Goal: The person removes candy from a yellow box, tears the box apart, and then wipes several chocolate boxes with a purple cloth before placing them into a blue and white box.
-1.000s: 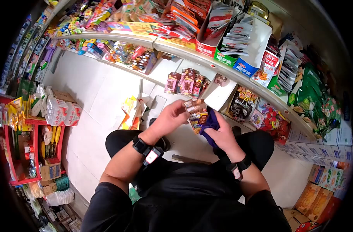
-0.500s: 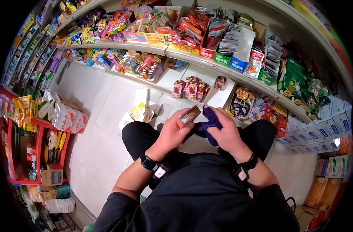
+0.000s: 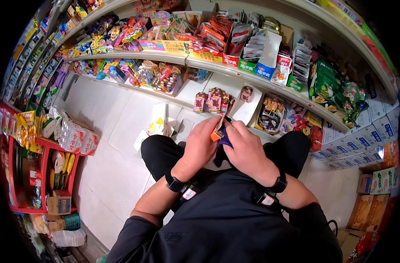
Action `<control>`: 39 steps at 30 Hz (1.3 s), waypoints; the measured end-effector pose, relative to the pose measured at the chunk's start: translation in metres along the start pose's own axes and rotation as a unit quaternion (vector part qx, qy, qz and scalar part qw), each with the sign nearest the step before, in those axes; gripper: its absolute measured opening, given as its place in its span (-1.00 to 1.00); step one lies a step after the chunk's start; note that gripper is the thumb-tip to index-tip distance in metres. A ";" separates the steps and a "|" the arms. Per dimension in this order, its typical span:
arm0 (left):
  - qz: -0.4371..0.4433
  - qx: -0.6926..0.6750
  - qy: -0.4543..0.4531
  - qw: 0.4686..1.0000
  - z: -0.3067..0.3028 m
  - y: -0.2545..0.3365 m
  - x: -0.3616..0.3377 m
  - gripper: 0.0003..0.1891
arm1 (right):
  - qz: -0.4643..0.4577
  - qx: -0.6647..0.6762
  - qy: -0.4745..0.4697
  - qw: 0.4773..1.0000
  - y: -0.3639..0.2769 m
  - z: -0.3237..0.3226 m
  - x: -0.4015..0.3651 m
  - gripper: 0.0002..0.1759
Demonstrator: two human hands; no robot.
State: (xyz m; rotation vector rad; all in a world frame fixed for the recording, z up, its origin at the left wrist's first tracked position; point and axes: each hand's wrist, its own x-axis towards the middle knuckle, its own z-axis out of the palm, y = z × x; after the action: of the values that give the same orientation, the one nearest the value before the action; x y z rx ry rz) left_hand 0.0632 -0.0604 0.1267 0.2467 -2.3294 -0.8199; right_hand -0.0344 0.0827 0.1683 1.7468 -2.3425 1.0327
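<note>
My left hand [image 3: 198, 145] is closed round a small snack box [image 3: 216, 134], of which an orange end and a narrow edge show between my hands. My right hand [image 3: 247, 151] grips a dark purple cloth [image 3: 224, 142], pressed against the box's right side. Part of the cloth hangs below my fingers. Both hands meet above my lap, just short of the low shelf. On that shelf stand several small pink and brown boxes [image 3: 215, 100], and one more brown box [image 3: 246, 93] sits apart to their right.
Higher up, a shelf edge [image 3: 226, 65] runs across, loaded with bagged snacks [image 3: 255, 46]. An opened white carton [image 3: 158, 127] lies on the tiled floor [image 3: 116, 153] by my left knee. At left is a red rack [image 3: 44, 175]; stacked blue-and-white cartons [image 3: 360, 142] stand at right.
My hands have come together, the right moving left so the cloth now touches the box. The box has turned from showing its broad brown face to its edge.
</note>
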 end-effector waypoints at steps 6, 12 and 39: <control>-0.044 -0.050 -0.002 0.998 -0.002 -0.008 -0.008 -0.42 | -0.152 -0.013 -0.020 0.988 -0.003 0.001 -0.003 -0.40; -0.114 -0.201 -0.044 0.972 -0.005 -0.012 -0.015 -0.47 | -0.056 0.348 -0.017 0.935 0.024 -0.010 -0.008 -0.55; -0.076 -0.018 -0.060 0.995 0.009 0.003 -0.010 -0.45 | 0.001 0.223 0.114 0.968 0.035 0.026 -0.023 -0.62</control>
State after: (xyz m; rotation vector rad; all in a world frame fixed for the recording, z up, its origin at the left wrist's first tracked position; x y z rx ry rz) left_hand 0.0655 -0.0497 0.1184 0.3736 -2.4273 -0.9735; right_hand -0.0475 0.0936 0.1217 1.6285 -2.0845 1.7669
